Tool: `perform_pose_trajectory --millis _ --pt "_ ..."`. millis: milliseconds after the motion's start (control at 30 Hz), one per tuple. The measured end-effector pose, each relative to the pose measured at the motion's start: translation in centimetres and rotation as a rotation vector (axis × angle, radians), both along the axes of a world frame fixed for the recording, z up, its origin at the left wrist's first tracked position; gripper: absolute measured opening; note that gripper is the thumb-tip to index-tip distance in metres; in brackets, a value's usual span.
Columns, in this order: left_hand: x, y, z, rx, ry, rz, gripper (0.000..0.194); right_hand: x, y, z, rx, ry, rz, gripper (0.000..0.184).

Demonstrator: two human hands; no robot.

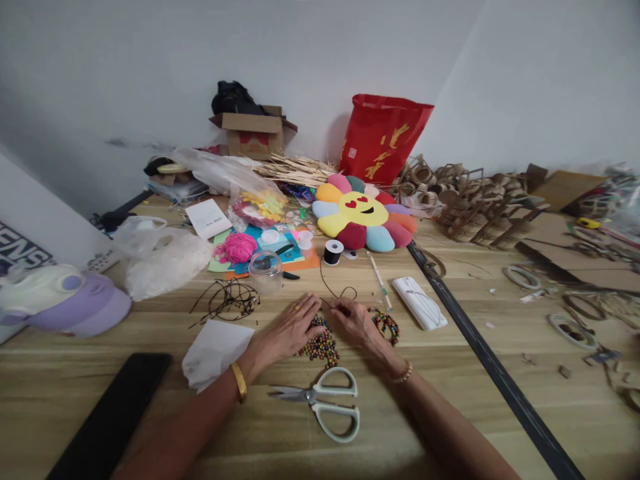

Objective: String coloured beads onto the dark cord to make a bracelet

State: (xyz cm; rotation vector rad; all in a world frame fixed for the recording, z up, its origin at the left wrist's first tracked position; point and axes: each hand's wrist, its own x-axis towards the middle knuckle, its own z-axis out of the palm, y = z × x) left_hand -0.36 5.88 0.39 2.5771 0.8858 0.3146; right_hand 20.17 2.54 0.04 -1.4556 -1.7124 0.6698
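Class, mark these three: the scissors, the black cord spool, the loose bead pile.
Scissors (309, 396): head view, on the metal pivot.
Black cord spool (332, 255): head view, on the wound cord.
Loose bead pile (321, 348): head view, on its middle.

Grey back wall (310, 47) met by a second wall (560, 80) at right (corner line reads tilted). Dark smudge (117, 142) seen low on the left. Foreground filled by a light wood-grain tabletop (280, 453), crossed by a black strip (479, 328). Room dimly lit.

The hands (287, 328) flank loose multicoloured beads (321, 347).
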Motion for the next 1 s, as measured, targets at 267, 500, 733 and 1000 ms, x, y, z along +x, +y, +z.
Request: perform_pose_trajectory --millis 267,500,733,1000 --pt "0.4 0.2 -0.2 -0.019 0.008 -0.082 0.060 0.0 0.0 -0.8 -0.097 0.184 -0.018 0.024" --pt "0.0 -1.6 0.2 0.005 0.085 -0.096 0.060 0.5 0.1 -1.3 -0.079 0.217 0.002 0.022" --pt "-0.1 -2.3 0.3 0.022 0.086 -0.094 0.062 0.2 -0.2 -1.5 -0.036 0.201 -0.021 0.019" --pt "-0.3 -2.2 -0.4 0.019 0.035 -0.094 0.061 0.2 -0.1 -1.5 -0.068 0.233 -0.037 0.021"
